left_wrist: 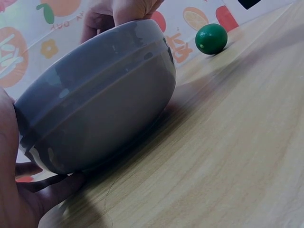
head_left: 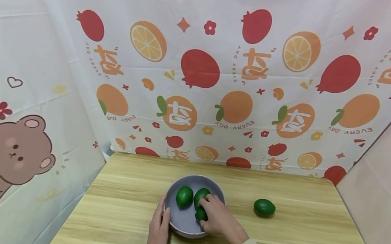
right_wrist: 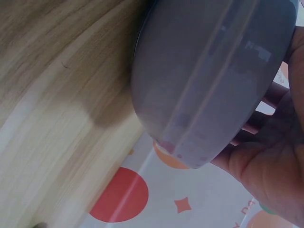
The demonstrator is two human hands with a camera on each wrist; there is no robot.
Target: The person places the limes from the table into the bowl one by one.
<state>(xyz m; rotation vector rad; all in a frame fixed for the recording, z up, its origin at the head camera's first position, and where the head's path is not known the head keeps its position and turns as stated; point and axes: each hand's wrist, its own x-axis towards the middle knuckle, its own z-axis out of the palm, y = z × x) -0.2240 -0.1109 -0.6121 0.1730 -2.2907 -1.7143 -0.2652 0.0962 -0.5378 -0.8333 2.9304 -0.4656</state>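
We see the left hand (head_left: 159, 231) gripping a gray bowl (head_left: 183, 222) by its side, the right hand (head_left: 219, 218) angled over the rim, fingers pinching a lime (head_left: 200, 215) inside, near two more limes (head_left: 184, 197).

- Here's the grey bowl (head_left: 184, 224), round and glossy, upright on the worktop (head_left: 118, 212), a ridge running round its outer wall; the left hand (head_left: 159, 230) grips its left side, thumb at the rim.
- Inside, on the left, the first lime (head_left: 184, 197): deep green, smooth, oval, lying on the bowl's floor.
- Just right of it, the second lime (head_left: 201, 196), same green, partly covered by fingers.
- And nearer the front, the third lime (head_left: 201, 215), mostly hidden, pinched between the thumb and fingers of the right hand (head_left: 219, 218)!
- Out on the worktop, right of the bowl, the fourth lime (head_left: 264, 208) lies on its side, shiny, well apart.
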